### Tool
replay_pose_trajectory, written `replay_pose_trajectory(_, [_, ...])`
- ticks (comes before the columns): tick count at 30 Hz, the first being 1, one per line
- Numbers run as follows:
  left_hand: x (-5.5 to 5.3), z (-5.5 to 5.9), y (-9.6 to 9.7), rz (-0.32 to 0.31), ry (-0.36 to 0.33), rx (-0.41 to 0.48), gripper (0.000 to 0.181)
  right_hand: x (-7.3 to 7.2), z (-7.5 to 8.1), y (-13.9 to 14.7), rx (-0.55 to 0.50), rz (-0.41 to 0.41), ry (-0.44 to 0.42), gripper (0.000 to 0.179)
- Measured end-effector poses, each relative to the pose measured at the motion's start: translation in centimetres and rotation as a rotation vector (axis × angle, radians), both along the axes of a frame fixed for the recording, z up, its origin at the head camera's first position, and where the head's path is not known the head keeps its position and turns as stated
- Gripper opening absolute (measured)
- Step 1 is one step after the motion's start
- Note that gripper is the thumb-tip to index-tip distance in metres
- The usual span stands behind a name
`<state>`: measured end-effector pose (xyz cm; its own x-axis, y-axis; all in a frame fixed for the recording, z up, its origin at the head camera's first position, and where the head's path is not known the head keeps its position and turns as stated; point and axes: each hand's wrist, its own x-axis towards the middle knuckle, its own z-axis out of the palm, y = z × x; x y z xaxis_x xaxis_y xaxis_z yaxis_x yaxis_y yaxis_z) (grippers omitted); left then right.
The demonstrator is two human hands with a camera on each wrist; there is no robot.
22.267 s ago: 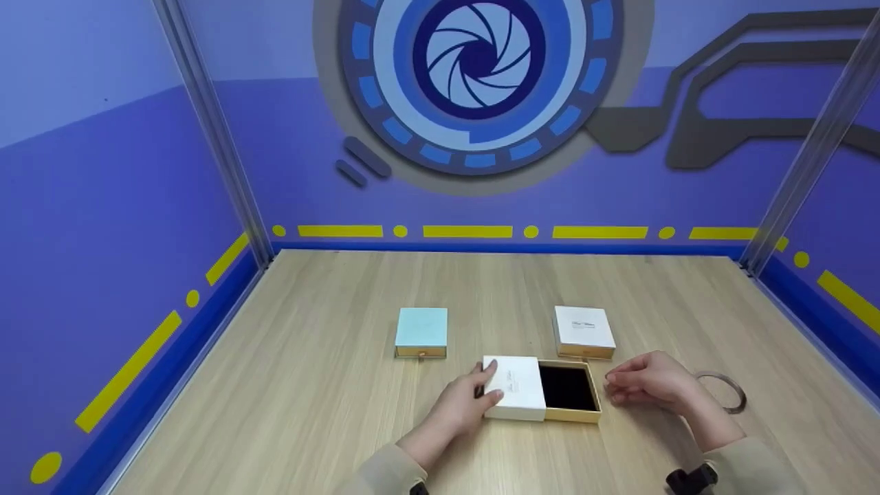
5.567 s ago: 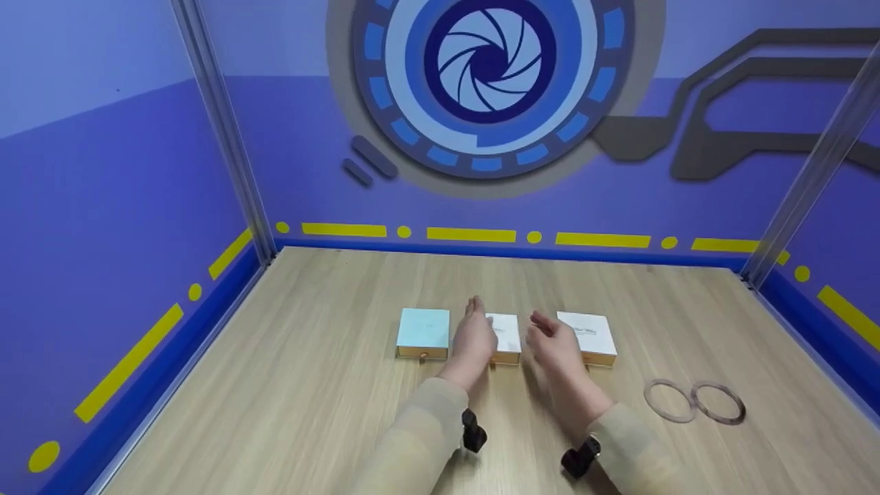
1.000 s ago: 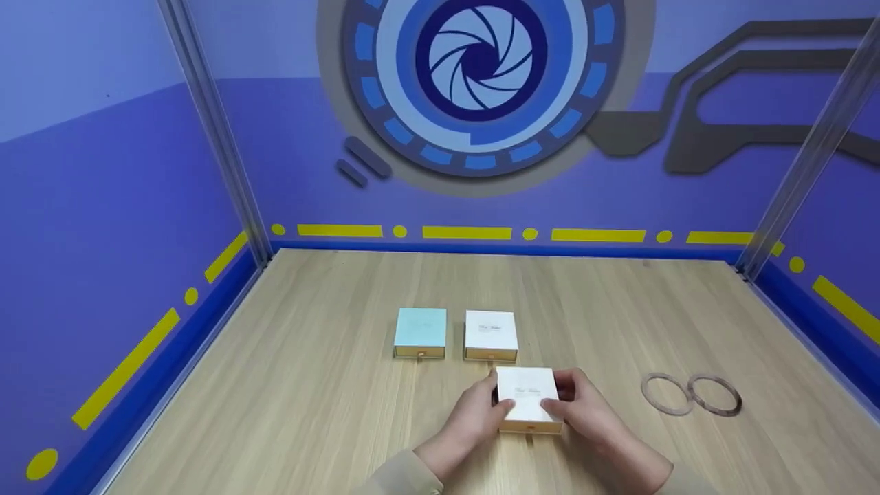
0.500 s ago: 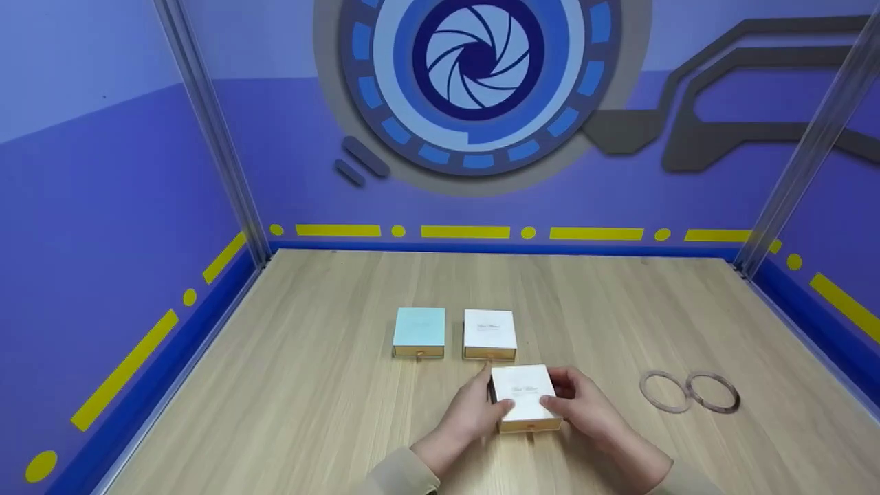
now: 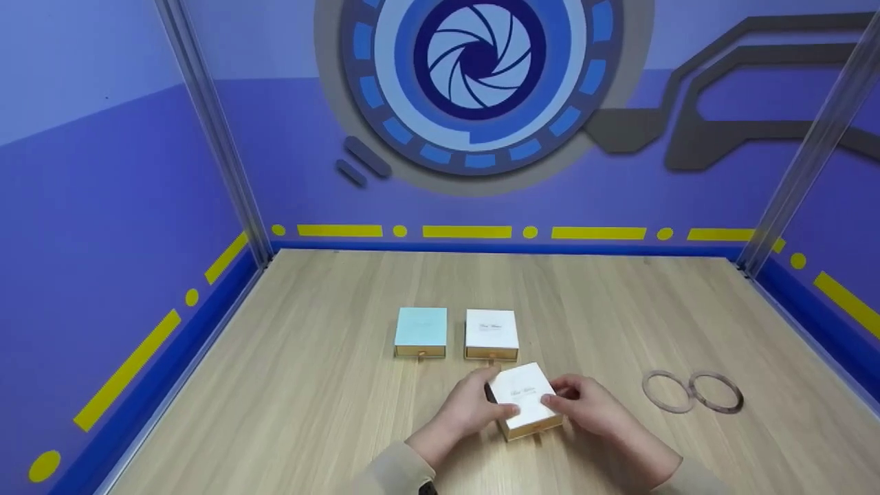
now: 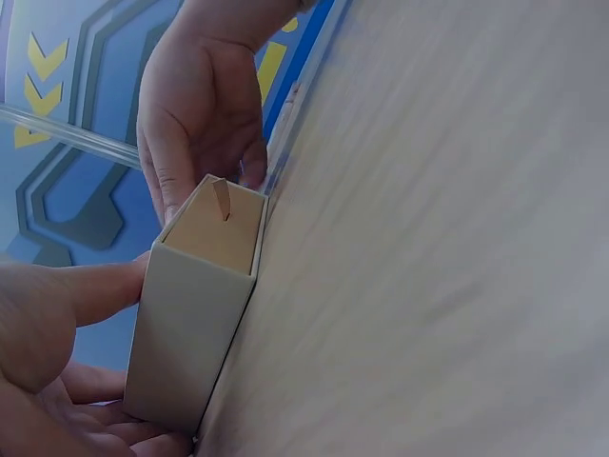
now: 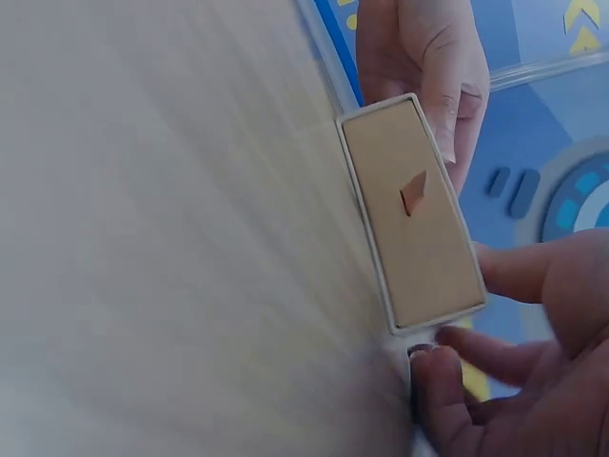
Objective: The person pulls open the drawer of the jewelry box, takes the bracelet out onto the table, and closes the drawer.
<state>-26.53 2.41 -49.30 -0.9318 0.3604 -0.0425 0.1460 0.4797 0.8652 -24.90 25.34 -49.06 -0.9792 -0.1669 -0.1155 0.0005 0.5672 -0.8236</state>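
Observation:
A small white drawer box (image 5: 526,395) with dark print on its lid sits turned at an angle near the table's front, both hands on it. My left hand (image 5: 471,405) grips its left side, thumb on the lid and fingers along the dark edge. With its thumb over the lid's right edge, my right hand (image 5: 588,405) holds the other side. The right wrist view shows the tan drawer front (image 7: 414,238) with a small ribbon tab, the drawer pushed in. Behind stand a second white box (image 5: 491,330) and a light-blue box (image 5: 421,328), side by side, drawers in.
Two bangles lie right of the hands: a pale one (image 5: 650,399) and a darker one (image 5: 740,399), their rims meeting. The wooden table (image 5: 309,385) is enclosed by blue printed walls (image 5: 275,151) with clear corner posts.
Over the last second the held box turns counterclockwise in both hands. It stood at the right of the row 5.6 seconds ago. Much earlier, a white box had its drawer pulled out.

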Motion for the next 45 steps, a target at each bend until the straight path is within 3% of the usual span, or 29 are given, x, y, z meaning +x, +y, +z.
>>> replay_pose_trajectory(3, [0.0, 0.0, 0.0, 0.007, -0.006, 0.003, 0.078, 0.2, 0.3, 0.2, 0.045, 0.018, -0.036, 0.034])
replay_pose_trajectory(6, [0.1, 0.0, 0.1, 0.015, 0.000, -0.006, 0.075, 0.4, 0.4, 0.4, -0.001, 0.023, -0.105, 0.034])
replay_pose_trajectory(9, [0.2, 0.0, 0.2, 0.026, 0.028, -0.024, 0.060, 0.3, 0.5, 0.6, -0.044, 0.008, -0.131, 0.033])
replay_pose_trajectory(13, [0.3, 0.0, 0.3, 0.049, 0.055, -0.035, 0.029, 0.0, 0.3, 0.7, -0.022, -0.041, -0.072, 0.027])
replay_pose_trajectory(16, [0.3, 0.1, 0.4, 0.061, 0.052, -0.031, 0.019, -0.2, 0.2, 0.7, 0.010, -0.068, -0.034, 0.025])
replay_pose_trajectory(26, [0.5, 0.3, 0.6, 0.005, 0.003, -0.002, 0.052, -0.4, 0.2, 0.5, 0.048, -0.141, 0.039, 0.023])
replay_pose_trajectory(33, [0.6, 0.1, 0.6, -0.020, 0.010, 0.001, 0.075, -0.4, 0.2, 0.2, -0.017, -0.175, 0.043, 0.037])
replay_pose_trajectory(45, [0.9, -0.4, 1.0, 0.020, 0.015, -0.009, 0.084, -0.4, 0.0, -0.4, -0.009, -0.178, 0.049, 0.037])
